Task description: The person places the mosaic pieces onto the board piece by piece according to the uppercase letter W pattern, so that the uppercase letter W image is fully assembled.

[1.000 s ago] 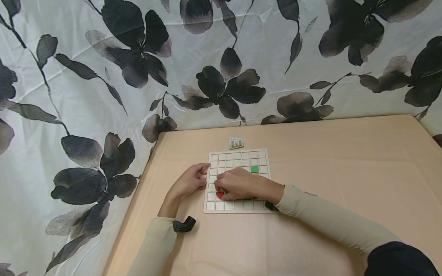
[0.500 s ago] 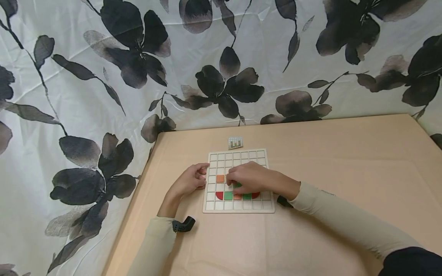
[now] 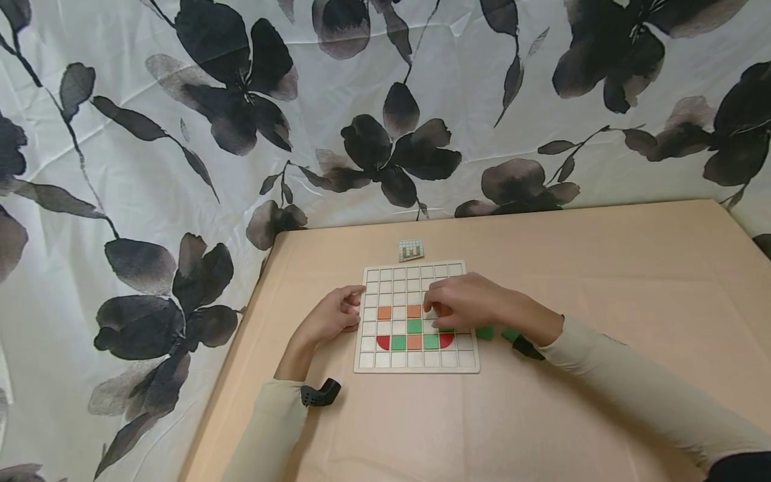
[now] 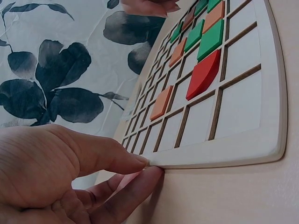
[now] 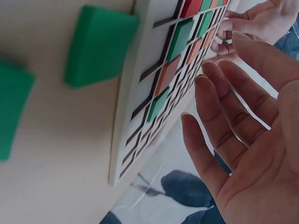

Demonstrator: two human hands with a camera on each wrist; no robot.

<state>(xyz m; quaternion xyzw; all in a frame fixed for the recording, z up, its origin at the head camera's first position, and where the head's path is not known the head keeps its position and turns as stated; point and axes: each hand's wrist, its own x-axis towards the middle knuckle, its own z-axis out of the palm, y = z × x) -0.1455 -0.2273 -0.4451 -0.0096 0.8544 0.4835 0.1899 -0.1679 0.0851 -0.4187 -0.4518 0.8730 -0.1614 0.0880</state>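
In the head view, a white board with a grid [image 3: 373, 365] lies on the table. Orange squares [image 3: 384, 312], green squares [image 3: 399, 342] and red rounded pieces [image 3: 383, 343] sit in its cells. My left hand [image 3: 330, 314] rests at the board's left edge, thumb and fingertips touching it. Over the right half of the board is my right hand [image 3: 466, 301], partly covering an orange square and a green square. In the right wrist view the fingers of the right hand [image 5: 247, 121] are spread and loosely bent, with nothing between them.
Two loose green blocks [image 3: 484, 333] [image 5: 100, 46] lie on the table just right of the board, near the right wrist. A small card with a printed grid [image 3: 411, 250] lies behind the board. A floral cloth [image 3: 361, 87] hangs beyond the table.
My right hand has moved rightward across the board, uncovering orange, green and red pieces. Green blocks beside the board have come into view. The left hand has stayed at the edge.
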